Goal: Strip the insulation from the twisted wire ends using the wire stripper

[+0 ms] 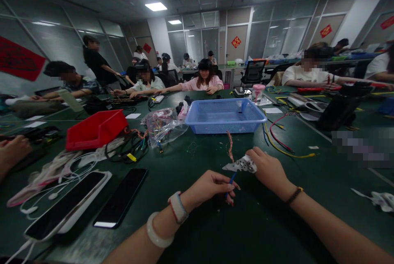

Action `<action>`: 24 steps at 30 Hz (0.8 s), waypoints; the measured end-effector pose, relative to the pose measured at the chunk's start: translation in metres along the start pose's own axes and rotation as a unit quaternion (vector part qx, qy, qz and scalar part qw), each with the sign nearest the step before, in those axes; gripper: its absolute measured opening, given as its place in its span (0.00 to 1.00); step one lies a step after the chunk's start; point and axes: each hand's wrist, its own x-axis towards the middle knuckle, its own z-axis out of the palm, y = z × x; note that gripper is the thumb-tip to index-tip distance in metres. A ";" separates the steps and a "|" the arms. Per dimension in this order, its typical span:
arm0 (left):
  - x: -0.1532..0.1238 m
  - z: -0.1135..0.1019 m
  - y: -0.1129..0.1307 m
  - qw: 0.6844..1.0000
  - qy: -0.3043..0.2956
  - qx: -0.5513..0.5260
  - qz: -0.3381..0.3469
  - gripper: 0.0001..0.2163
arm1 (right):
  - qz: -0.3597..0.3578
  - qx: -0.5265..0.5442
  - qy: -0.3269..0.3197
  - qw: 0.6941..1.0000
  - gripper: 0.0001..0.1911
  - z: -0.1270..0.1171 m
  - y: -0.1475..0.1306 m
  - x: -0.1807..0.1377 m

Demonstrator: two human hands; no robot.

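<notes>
Near the middle of the table, my left hand pinches a short blue wire between thumb and fingers. My right hand is closed around silver wire-stripping pliers, whose flat head has dark holes and a pointed tip. That head is just above the upper end of the wire; whether the jaws touch it I cannot tell. The pliers' handles are hidden in my palm. Just beyond the pliers lies a twisted strand of bare copper wire.
A blue plastic basket stands ahead, with a clear bag of wires and a red bin to its left. Two phones lie at left, near earphones. Loose coloured cables and a black bottle are at right. Co-workers sit around.
</notes>
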 end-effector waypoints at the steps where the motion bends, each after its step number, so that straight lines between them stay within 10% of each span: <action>1: 0.000 0.000 0.000 1.000 0.003 0.007 0.002 0.16 | 0.006 0.015 -0.009 1.000 0.08 -0.001 -0.001 0.000; 16: 0.002 -0.002 0.004 0.991 0.090 -0.067 0.077 0.18 | 0.115 0.141 -0.001 0.983 0.06 -0.021 0.034 0.052; 24: 0.000 -0.004 0.007 0.988 0.116 -0.061 0.080 0.19 | 0.231 0.506 -0.156 0.816 0.05 -0.034 0.061 0.142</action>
